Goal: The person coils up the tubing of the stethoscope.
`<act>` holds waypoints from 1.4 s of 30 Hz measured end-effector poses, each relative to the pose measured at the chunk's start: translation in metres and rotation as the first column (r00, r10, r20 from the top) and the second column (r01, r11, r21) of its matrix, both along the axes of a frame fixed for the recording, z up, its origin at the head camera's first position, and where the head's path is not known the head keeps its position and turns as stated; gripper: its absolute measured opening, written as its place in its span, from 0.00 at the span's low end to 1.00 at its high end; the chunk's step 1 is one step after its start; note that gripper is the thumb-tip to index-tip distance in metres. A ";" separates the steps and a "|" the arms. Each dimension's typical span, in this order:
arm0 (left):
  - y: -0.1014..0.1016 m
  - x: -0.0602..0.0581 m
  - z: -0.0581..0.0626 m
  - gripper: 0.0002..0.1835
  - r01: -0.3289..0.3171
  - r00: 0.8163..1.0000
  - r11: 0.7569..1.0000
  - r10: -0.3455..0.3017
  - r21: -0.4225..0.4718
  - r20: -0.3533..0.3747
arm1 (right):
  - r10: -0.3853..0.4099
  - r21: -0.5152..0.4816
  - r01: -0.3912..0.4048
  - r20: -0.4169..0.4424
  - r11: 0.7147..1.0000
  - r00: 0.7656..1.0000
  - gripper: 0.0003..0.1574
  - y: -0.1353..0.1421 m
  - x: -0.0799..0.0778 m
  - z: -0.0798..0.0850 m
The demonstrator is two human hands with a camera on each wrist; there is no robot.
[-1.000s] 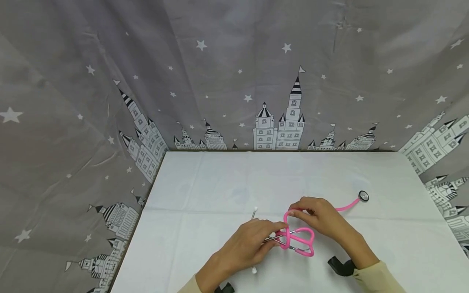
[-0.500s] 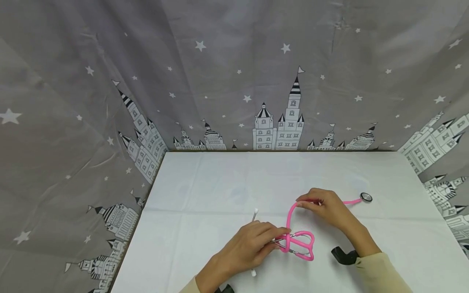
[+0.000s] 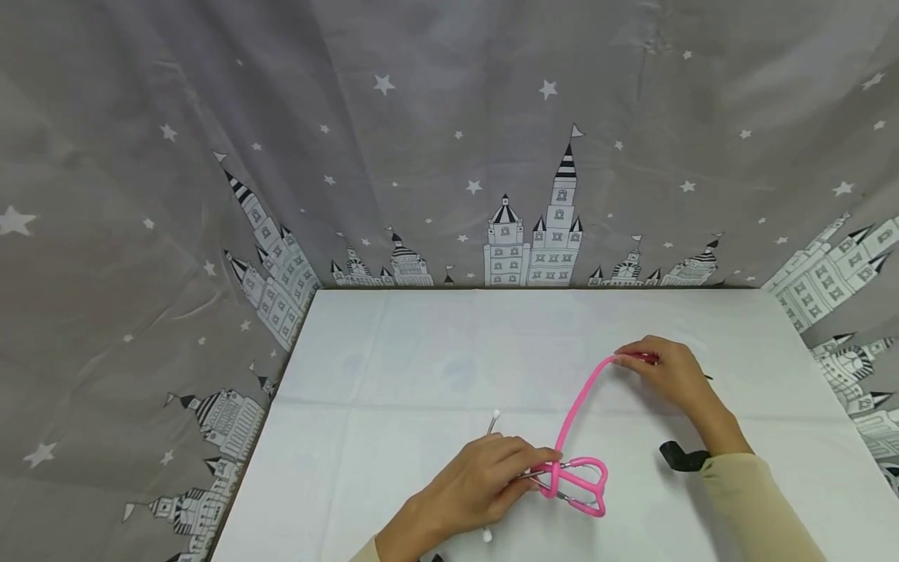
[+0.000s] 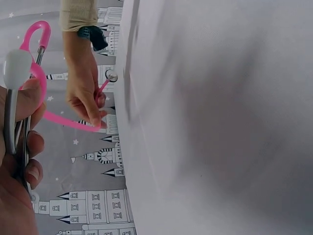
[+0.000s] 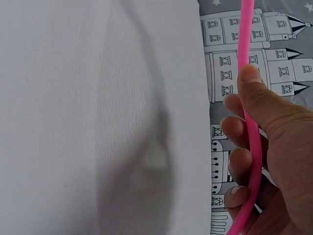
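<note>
A stethoscope with pink tubing [image 3: 581, 394] is held between both hands over the white table. My left hand [image 3: 485, 480] grips its metal ear tubes, with a white ear tip [image 3: 495, 414] poking out on either side. Just right of those fingers, the tubing wraps around the folded Y-shaped part [image 3: 588, 485]. Farther back, my right hand [image 3: 663, 371] pinches the tubing between thumb and fingers; the right wrist view shows the tube [image 5: 256, 147] running across the palm. In the left wrist view the chest piece [image 4: 112, 76] hangs beyond the right hand; the head view mostly hides it.
The white-covered table [image 3: 393, 351] extends around both hands. A grey curtain [image 3: 421, 156] printed with castles and stars stands behind it and along its sides. A black device [image 3: 683, 457] sits at the right wrist, by the beige sleeve [image 3: 755, 499].
My right hand has moved back and to the right along the tubing, drawing a longer stretch taut from the wrap. My left hand has shifted slightly toward the front, still gripping the ear tubes.
</note>
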State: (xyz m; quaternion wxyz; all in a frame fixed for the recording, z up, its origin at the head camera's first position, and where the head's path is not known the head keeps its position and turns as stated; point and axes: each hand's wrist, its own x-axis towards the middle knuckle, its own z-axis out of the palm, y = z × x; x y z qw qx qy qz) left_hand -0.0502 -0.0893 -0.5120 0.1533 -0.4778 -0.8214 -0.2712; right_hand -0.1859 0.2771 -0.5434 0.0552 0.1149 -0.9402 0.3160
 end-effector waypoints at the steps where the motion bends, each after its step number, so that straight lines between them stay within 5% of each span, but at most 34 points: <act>1: 0.000 0.000 0.000 0.27 -0.003 1.000 1.000 0.003 0.002 0.003 | 0.006 0.001 -0.006 0.000 1.000 1.000 0.12 -0.001 0.000 0.000; 8: -0.005 -0.007 0.010 0.25 -0.048 0.999 0.996 0.049 0.072 -0.017 | 0.026 0.028 -0.026 0.019 0.999 0.999 0.11 -0.009 0.010 -0.006; 14: -0.018 -0.021 0.022 0.26 -0.145 0.989 0.976 0.137 0.164 0.061 | 0.045 0.049 -0.045 -0.001 0.998 0.999 0.08 -0.020 0.035 -0.011; 21: -0.037 -0.040 0.025 0.29 -0.378 0.922 0.905 0.348 0.196 0.172 | 0.189 0.097 -0.183 -0.057 0.978 0.980 0.05 -0.045 0.078 -0.017; 28: -0.045 -0.054 0.016 0.30 -0.498 0.861 0.843 0.453 0.206 0.230 | 0.440 0.130 -0.423 -0.158 0.897 0.884 0.16 -0.079 0.121 -0.009; 35: -0.047 -0.062 0.005 0.29 -0.533 0.841 0.817 0.485 0.218 0.239 | 0.602 0.097 -0.598 -0.236 0.796 0.763 0.16 -0.106 0.151 0.001; 38: -0.048 -0.064 0.001 0.27 -0.547 0.833 0.811 0.500 0.207 0.237 | 0.610 0.087 -0.611 -0.253 0.787 0.751 0.15 -0.108 0.157 0.009; 42: -0.051 -0.065 -0.004 0.25 -0.567 0.817 0.805 0.524 0.173 0.242 | 0.580 0.069 -0.585 -0.269 0.808 0.769 0.18 -0.102 0.158 0.027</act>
